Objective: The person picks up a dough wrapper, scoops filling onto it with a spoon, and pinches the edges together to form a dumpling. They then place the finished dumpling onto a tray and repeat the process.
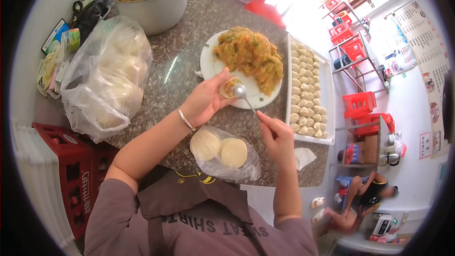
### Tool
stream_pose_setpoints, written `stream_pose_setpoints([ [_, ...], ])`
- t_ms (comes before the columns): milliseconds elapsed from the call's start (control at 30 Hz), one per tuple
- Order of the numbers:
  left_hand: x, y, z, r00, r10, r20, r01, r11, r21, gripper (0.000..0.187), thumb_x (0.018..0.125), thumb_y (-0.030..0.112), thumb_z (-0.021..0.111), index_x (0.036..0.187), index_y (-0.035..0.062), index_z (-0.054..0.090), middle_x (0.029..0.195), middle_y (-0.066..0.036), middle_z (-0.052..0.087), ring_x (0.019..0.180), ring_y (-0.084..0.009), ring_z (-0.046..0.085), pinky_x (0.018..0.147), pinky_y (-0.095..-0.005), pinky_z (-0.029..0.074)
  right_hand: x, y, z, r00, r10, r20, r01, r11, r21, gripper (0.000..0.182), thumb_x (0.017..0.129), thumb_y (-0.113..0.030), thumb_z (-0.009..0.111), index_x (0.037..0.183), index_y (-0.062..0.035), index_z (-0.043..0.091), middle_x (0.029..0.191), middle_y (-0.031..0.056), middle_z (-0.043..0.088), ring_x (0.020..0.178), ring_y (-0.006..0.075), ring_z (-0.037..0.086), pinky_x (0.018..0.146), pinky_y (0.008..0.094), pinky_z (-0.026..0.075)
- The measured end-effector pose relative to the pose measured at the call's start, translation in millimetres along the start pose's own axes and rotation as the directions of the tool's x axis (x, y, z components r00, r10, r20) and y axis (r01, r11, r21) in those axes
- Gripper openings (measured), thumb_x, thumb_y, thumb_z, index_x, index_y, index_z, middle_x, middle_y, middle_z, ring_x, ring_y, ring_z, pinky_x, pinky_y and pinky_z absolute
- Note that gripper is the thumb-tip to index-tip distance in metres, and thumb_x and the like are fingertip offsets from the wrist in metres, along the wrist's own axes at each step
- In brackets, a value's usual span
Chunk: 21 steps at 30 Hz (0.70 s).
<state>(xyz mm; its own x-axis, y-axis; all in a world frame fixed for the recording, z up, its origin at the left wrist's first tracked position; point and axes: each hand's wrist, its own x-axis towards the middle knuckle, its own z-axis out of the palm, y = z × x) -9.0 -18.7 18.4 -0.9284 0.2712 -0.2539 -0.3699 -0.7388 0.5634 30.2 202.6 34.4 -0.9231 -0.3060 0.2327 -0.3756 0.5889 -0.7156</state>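
Note:
A round dough wrapper (226, 90) with some filling on it lies in my left hand (204, 98), its fingers curled around it at the plate's near edge. My right hand (277, 137) grips a metal spoon (242, 96), whose bowl touches the filling in the wrapper. Behind them a white plate (207, 61) bears a large heap of orange and green filling (251, 54). Nearer to me, two stacks of round wrappers (233, 152) sit on a clear plastic bag (249, 170). To the right, a white tray (330, 99) holds rows of pleated dumplings (303, 90).
A metal basin (156, 14) of filling stands at the back left. Beside it lies a plastic bag of pale dough (109, 76). A white scrap (304, 157) is near the right edge. Red crates (71, 175) stand lower left. A person (367, 194) sits far right.

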Motion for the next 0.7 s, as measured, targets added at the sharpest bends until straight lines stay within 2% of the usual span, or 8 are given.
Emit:
stream_pose_setpoints([
  [133,-0.1,1.7,-3.8,1.0,0.007,0.028,-0.006,1.0,-0.013,0.044,0.1,0.034,0.041,0.125,-0.0022,0.045,0.12,-0.01,0.055,0.11,-0.019,0.057,0.096,-0.0327,0.047,3.3,-1.3,5.0,0.999,-0.039,0.001,0.039,0.999,0.019,0.031,0.083,0.001,0.061,0.113,-0.0065,0.066,0.062,0.004,0.048,0.051,0.0097,0.041,0.048,0.0263,0.035],
  [233,-0.4,2.5,-9.1,0.999,0.043,0.028,-0.043,0.999,-0.011,0.045,0.1,0.032,0.042,0.127,-0.0029,0.043,0.123,-0.011,0.054,0.111,-0.0194,0.056,0.097,-0.0331,0.047,7.0,3.4,9.6,0.999,0.018,0.043,-0.019,0.999,0.031,0.032,0.083,0.001,0.061,0.113,-0.0065,0.066,0.061,0.0044,0.047,0.052,0.01,0.041,0.049,0.0255,0.035],
  [300,-2.3,1.6,-14.0,0.997,0.074,0.033,-0.073,0.997,-0.005,0.043,0.098,0.025,0.047,0.131,-0.003,0.041,0.126,-0.011,0.052,0.113,-0.0195,0.056,0.097,-0.0315,0.047,6.1,11.4,13.6,0.983,0.169,-0.075,-0.15,0.967,0.208,0.032,0.083,0.0,0.06,0.114,-0.0062,0.065,0.062,0.0052,0.046,0.053,0.0098,0.041,0.05,0.0243,0.035],
  [367,-1.2,-1.0,-15.9,0.995,0.09,0.053,-0.095,0.991,0.095,0.044,0.097,0.02,0.05,0.133,-0.0033,0.039,0.127,-0.011,0.053,0.113,-0.019,0.056,0.096,-0.0307,0.047,14.3,12.8,9.8,0.972,0.222,-0.077,-0.216,0.973,0.081,0.029,0.084,-0.002,0.061,0.112,-0.0055,0.066,0.067,0.0074,0.051,0.056,0.0129,0.048,0.053,0.025,0.039],
  [433,-0.8,-2.7,-15.9,0.991,0.099,0.086,-0.115,0.973,0.2,0.046,0.095,0.015,0.052,0.134,-0.0036,0.037,0.127,-0.01,0.053,0.114,-0.0185,0.056,0.095,-0.03,0.048,22.1,21.6,13.6,0.994,0.069,-0.087,-0.086,0.971,-0.221,0.024,0.084,-0.005,0.062,0.108,-0.0046,0.067,0.075,0.01,0.056,0.062,0.018,0.054,0.057,0.0278,0.043],
  [600,-7.4,-3.2,-9.3,0.992,0.113,0.059,-0.124,0.967,0.224,0.046,0.091,0.01,0.059,0.132,-0.0018,0.043,0.116,-0.008,0.061,0.107,-0.0145,0.059,0.087,-0.0263,0.051,42.8,18.3,23.3,0.979,-0.128,-0.159,0.074,0.949,-0.306,0.022,0.082,-0.006,0.065,0.104,-0.0041,0.067,0.083,0.0108,0.06,0.074,0.0223,0.06,0.069,0.0292,0.046],
  [667,-6.9,-5.9,-9.6,0.987,0.141,0.072,-0.156,0.949,0.275,0.044,0.091,0.011,0.059,0.131,-0.0009,0.046,0.116,-0.008,0.061,0.105,-0.0135,0.059,0.085,-0.0256,0.051,51.8,1.4,27.1,0.997,-0.027,-0.075,0.034,0.996,0.082,0.022,0.082,-0.007,0.067,0.103,-0.0019,0.067,0.089,0.0089,0.064,0.082,0.0184,0.061,0.077,0.0278,0.046],
  [700,-6.6,-7.1,-9.8,0.981,0.176,0.083,-0.193,0.927,0.32,0.042,0.091,0.012,0.06,0.129,0.0,0.049,0.115,-0.008,0.061,0.102,-0.0126,0.06,0.083,-0.0249,0.051,55.4,2.2,31.5,0.996,-0.022,-0.084,0.029,0.996,0.085,0.022,0.082,-0.007,0.067,0.103,-0.0019,0.067,0.089,0.0089,0.064,0.082,0.0184,0.061,0.077,0.0278,0.046],
])
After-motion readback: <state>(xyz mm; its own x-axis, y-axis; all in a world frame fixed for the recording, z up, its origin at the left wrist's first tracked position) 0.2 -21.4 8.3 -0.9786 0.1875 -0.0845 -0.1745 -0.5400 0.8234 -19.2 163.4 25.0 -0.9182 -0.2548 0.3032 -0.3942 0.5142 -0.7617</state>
